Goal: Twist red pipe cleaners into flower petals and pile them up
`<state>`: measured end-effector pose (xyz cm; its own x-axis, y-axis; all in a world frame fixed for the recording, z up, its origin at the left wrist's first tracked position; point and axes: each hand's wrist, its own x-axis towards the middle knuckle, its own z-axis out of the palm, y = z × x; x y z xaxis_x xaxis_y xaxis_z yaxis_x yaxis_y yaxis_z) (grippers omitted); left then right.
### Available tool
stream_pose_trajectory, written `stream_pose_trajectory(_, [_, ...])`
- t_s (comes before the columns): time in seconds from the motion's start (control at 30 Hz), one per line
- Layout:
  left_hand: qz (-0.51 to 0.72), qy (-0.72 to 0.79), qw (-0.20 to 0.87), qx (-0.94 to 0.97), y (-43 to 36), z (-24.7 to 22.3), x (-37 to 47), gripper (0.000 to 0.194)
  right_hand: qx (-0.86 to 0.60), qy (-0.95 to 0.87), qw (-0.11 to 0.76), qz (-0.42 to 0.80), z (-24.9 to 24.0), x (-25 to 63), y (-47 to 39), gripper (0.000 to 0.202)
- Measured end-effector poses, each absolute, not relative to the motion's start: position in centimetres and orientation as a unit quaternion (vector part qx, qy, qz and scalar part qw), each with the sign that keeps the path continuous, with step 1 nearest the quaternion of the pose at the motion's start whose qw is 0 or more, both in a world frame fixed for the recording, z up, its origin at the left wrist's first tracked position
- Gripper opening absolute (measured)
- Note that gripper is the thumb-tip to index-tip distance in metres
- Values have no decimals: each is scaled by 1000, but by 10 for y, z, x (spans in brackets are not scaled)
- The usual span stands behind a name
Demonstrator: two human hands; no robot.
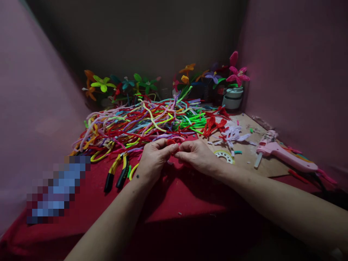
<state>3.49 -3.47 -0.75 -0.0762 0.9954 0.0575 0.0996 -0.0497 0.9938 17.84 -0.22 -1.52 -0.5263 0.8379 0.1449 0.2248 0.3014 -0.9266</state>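
Observation:
My left hand point(155, 158) and my right hand point(196, 155) meet over the middle of the table, thumbs and forefingers pinched on a small red pipe cleaner point(171, 141). Part of it shows above the left thumb; the rest is hidden by my fingers. Just behind my hands lies a big tangled heap of pipe cleaners point(127, 119) in many colours. Yellow-and-black pliers point(119, 170) rest left of my left hand. To the right of my right hand are a white ring-shaped spool point(224, 156) and bundles of bent red pipe cleaners point(213, 126).
A pink glue gun point(285, 154) lies on a brown board point(272, 170) at the right, near white pipe-cleaner pieces point(236, 135). Pipe-cleaner flowers point(103, 83) stand along the back, beside a grey-green container point(232, 98). A blurred blue item point(59, 188) sits on the red cloth at left.

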Motion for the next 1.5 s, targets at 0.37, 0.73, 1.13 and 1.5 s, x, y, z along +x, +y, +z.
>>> stream_pose_trajectory(0.37, [513,543,400,531,-35,-3,38,24,-349,-603,344,629,-16,180,-2,20])
stream_pose_trajectory(0.73, [461,563,378,573,-37,-6,38,18,-332,-514,393,687,-25,180,6,17])
stream_pose_trajectory(1.13, [433,586,281,624,-36,-5,41,15,-300,-434,374,762,-23,180,11,13])
stream_pose_trajectory(1.5, [415,584,377,587,-40,2,47,12,-316,-487,426,694,-16,181,5,14])
